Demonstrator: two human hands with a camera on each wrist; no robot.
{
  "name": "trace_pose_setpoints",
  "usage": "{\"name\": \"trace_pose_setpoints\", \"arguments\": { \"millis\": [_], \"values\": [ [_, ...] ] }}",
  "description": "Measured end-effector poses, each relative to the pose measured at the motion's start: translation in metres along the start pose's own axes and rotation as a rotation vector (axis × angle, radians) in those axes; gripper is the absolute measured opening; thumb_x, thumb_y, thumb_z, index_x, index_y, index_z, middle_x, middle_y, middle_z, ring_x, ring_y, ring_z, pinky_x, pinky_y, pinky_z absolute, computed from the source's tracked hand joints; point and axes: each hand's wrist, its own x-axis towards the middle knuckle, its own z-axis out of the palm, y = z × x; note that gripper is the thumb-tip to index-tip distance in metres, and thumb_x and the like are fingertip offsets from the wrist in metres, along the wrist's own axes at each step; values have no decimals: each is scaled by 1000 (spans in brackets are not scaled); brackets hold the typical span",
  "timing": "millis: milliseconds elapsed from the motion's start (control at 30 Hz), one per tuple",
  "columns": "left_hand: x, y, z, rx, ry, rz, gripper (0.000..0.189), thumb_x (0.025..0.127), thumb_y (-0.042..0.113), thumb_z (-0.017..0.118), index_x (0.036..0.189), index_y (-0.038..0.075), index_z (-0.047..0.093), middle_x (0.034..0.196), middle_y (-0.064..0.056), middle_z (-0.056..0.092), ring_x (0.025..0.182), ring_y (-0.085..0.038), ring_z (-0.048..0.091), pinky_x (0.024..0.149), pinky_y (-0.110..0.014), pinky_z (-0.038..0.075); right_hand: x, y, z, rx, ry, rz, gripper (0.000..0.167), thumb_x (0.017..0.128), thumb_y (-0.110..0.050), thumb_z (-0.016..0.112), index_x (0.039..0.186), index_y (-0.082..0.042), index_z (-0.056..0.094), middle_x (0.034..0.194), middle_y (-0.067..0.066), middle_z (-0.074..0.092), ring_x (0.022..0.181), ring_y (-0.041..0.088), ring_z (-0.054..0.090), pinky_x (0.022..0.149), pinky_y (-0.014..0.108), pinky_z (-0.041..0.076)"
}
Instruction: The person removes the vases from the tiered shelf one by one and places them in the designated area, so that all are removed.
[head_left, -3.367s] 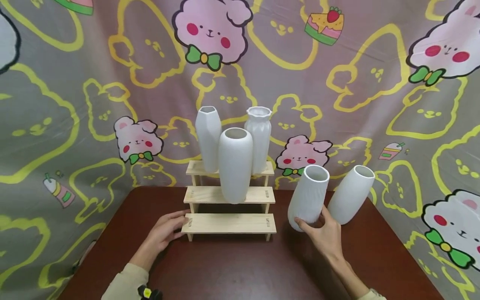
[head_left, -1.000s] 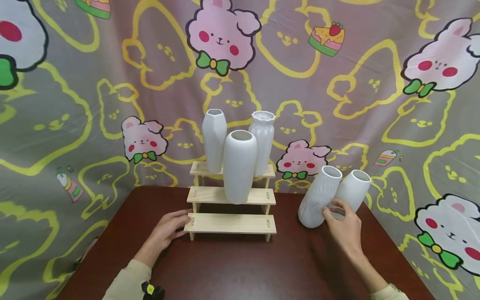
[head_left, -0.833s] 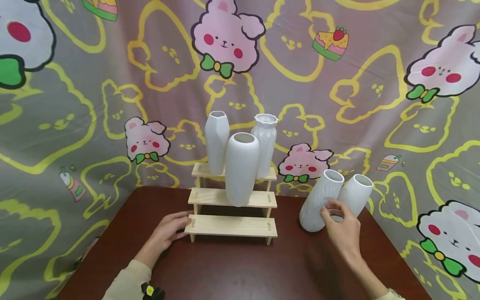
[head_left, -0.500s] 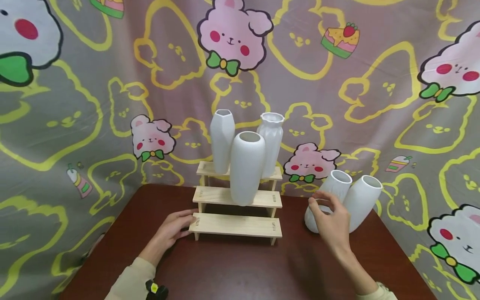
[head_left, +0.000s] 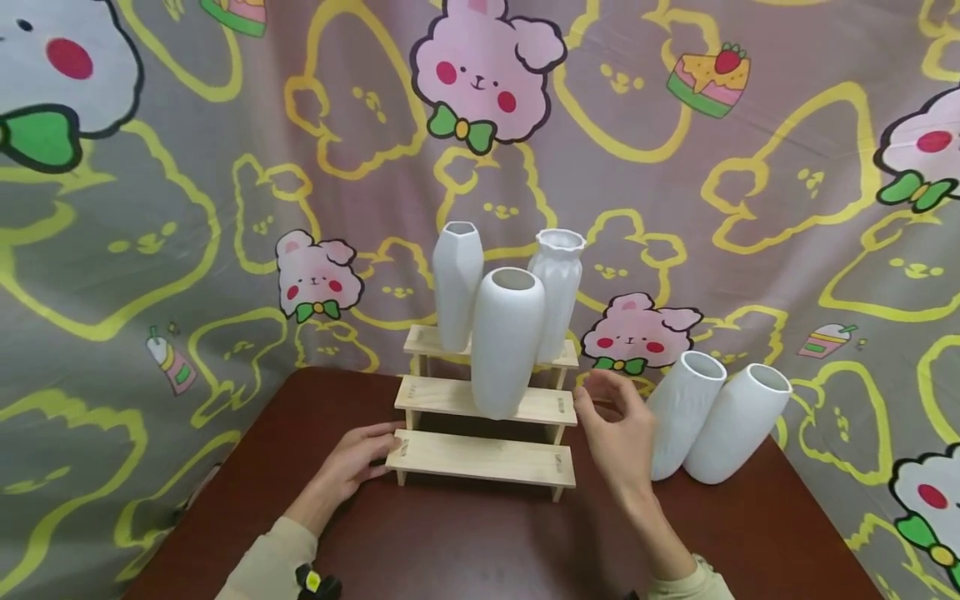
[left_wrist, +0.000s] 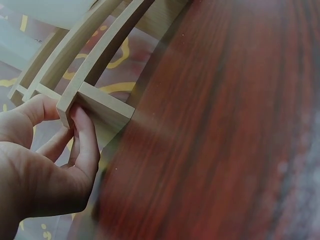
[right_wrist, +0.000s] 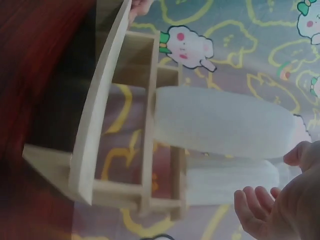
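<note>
- The step in hand, as I judge it, is steadying the wooden stand (head_left: 480,458) with one hand while the other is poised beside a vase on it.
- The left hand (head_left: 360,458) pinches the end of the bottom shelf at 9 o'clock, thumb and fingers around the board.
- The right hand (head_left: 618,433) holds nothing: its fingers are loosely bent, with the thumb apart from them. It hangs at about 4 o'clock from the tall rounded vase (head_left: 507,342), which stands upright on the middle shelf.
- The next move probably calls for that right hand to spread wider and close gently around the rounded vase, keeping the left pinch firm and clear of the vases behind.
- Those are an angular vase (head_left: 456,287) at 11 o'clock and a frilled vase (head_left: 562,275) at 1 o'clock, both on the top shelf.
- Towards 4 o'clock, a ribbed vase (head_left: 684,412) and a smooth vase (head_left: 738,425) stand close together; I cannot tell whether they touch.
- All this sits on a dark reddish-brown counter (head_left: 450,542) with a soft shine.
- A grey-pink curtain (head_left: 637,183) printed with rabbits, cakes and drinks hangs behind and along the sides.
</note>
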Motion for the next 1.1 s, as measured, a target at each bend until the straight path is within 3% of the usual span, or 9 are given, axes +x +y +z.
{"name": "trace_pose_setpoints", "arguments": {
  "millis": [100,267,400,533,733,900,1100],
  "values": [
    [1,1,1,-7,3,-1,52,90,14,71,139,-1,60,122,-15,67,98,-25,68,78,-40,56,3,13,16,61,-18,32,28,90,-3,77,117,0,68,103,18,69,93,29,67,81,30,54],
    [-9,-5,-2,-22,3,-20,53,90,12,69,140,-3,58,123,-16,67,99,-25,68,79,-42,56,0,50,47,189,-100,69,44,88,-14,83,126,-2,64,112,17,66,102,36,65,86,46,55],
    [-7,-4,-1,-34,-3,-18,54,90,11,69,141,-3,57,123,-16,67,99,-25,68,79,-42,56,2,69,66,224,-136,65,56,84,-29,87,130,-9,63,117,10,66,105,32,64,87,52,54],
    [0,-2,2,-31,0,-18,54,89,12,70,140,-3,58,121,-16,67,98,-25,69,78,-41,57,5,71,79,198,-149,80,67,78,-40,90,134,-18,60,120,3,65,106,24,63,86,55,53],
    [4,0,4,-25,21,-28,52,89,12,70,138,-2,61,121,-16,67,97,-26,69,78,-41,57,6,71,95,193,-150,111,79,74,-41,92,141,-22,55,128,1,60,110,24,61,85,51,54],
    [5,-1,4,-36,21,-34,52,89,12,71,138,-2,61,121,-16,67,97,-26,69,78,-41,57,5,68,103,220,-112,134,81,72,-37,95,141,-18,57,129,3,61,112,27,61,86,50,54],
    [5,-2,3,-39,17,-29,51,90,12,71,138,-2,60,121,-16,67,96,-26,69,78,-40,56,2,67,106,207,-91,153,76,72,-40,94,139,-27,59,126,-4,63,112,23,61,85,46,55]
  ]
}}
